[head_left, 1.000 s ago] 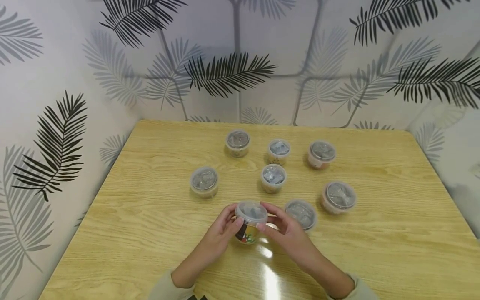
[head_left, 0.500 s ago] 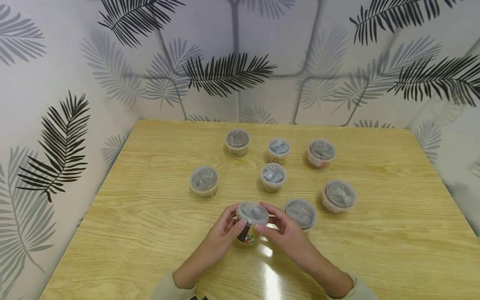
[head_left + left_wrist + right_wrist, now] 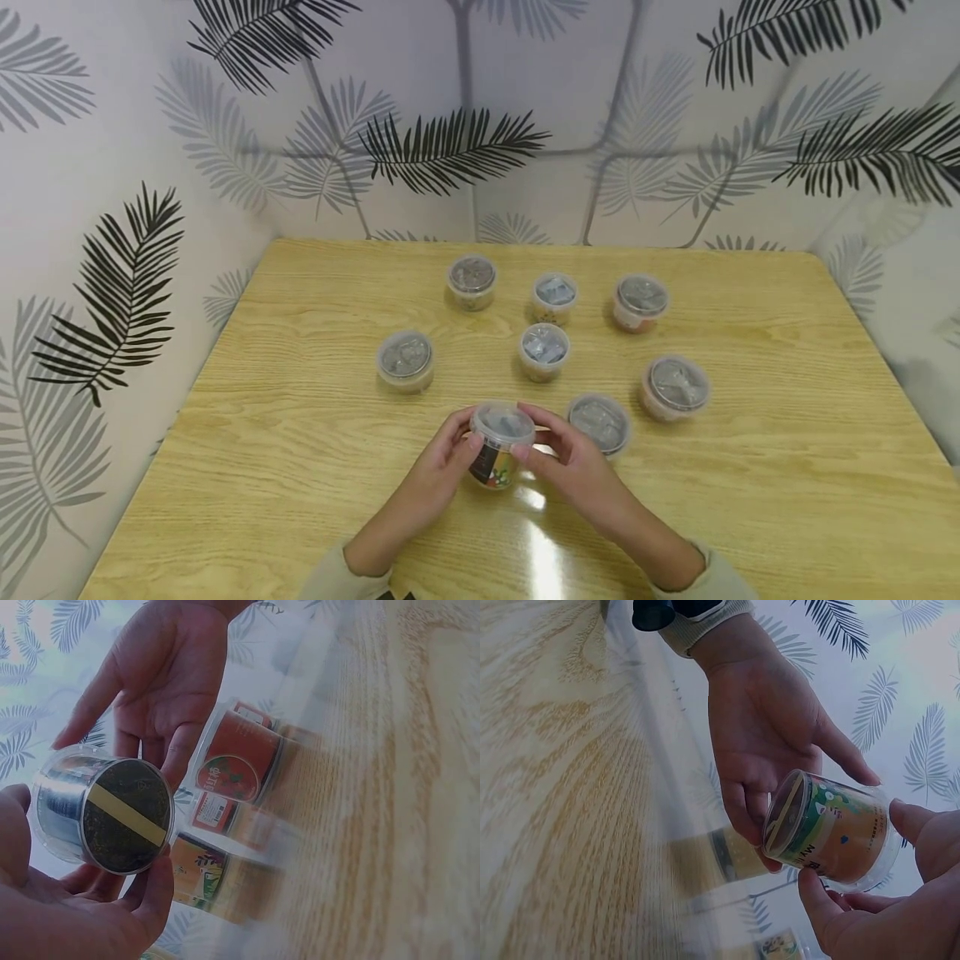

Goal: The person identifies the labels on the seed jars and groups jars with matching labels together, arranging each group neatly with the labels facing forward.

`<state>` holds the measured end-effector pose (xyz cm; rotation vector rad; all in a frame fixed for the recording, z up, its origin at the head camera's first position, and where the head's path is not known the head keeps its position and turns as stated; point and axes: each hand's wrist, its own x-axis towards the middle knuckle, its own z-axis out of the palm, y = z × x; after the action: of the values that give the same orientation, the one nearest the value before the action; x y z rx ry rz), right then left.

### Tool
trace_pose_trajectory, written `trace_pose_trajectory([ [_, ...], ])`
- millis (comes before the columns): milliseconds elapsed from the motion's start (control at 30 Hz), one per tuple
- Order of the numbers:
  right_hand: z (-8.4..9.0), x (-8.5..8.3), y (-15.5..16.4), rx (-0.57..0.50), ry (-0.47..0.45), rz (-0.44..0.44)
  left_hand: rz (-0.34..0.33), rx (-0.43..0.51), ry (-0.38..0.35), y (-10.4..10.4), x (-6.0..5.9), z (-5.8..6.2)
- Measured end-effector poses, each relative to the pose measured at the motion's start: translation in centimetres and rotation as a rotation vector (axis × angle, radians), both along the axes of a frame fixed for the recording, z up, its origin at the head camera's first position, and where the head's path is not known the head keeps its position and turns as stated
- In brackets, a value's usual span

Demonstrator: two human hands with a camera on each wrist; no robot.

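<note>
A small clear plastic cup (image 3: 501,442) with a see-through lid and a colourful label is held between both hands near the table's front middle. It is tilted and just off the wood. My left hand (image 3: 450,454) grips its left side with curled fingers, and my right hand (image 3: 551,450) grips its right side. In the left wrist view the cup (image 3: 105,810) shows a dark bottom with a yellow stripe, with the left hand (image 3: 82,915) under it. In the right wrist view the cup (image 3: 829,829) lies sideways between the left hand (image 3: 765,742) and the right hand (image 3: 885,907).
Several more lidded cups stand on the wooden table (image 3: 787,433): one close to the right hand (image 3: 598,423), one further right (image 3: 675,387), one in the middle (image 3: 543,352), one at the left (image 3: 406,360) and three in a back row. Leaf-patterned walls enclose the table.
Both hands keep hold of the cup in almost the same place; it has tilted slightly. The view has shifted a little.
</note>
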<state>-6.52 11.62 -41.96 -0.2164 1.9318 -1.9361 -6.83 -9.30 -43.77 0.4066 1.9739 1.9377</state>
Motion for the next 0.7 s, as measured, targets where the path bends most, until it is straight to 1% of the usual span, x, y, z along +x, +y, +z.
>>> trace_pose_trajectory([
  [167, -0.5, 0.2, 0.1, 0.007, 0.036, -0.023, 0.07, -0.028, 0.038, -0.1, 0.3, -0.6],
  [267, -1.0, 0.3, 0.2, -0.006, 0.05, -0.038, 0.101, -0.021, 0.046, -0.1, 0.4, -1.0],
  [333, -1.2, 0.3, 0.3, -0.018, 0.054, -0.044, 0.111, -0.016, 0.053, -0.2, 0.5, -1.3],
  [500, -1.8, 0.5, 0.4, -0.018, 0.083, -0.042, 0.094, 0.011, 0.071, -0.2, 0.6, -1.8],
  [700, -2.4, 1.0, 0.5, -0.011, 0.09, -0.036, 0.062, 0.032, 0.083, 0.0, 0.8, -2.5],
])
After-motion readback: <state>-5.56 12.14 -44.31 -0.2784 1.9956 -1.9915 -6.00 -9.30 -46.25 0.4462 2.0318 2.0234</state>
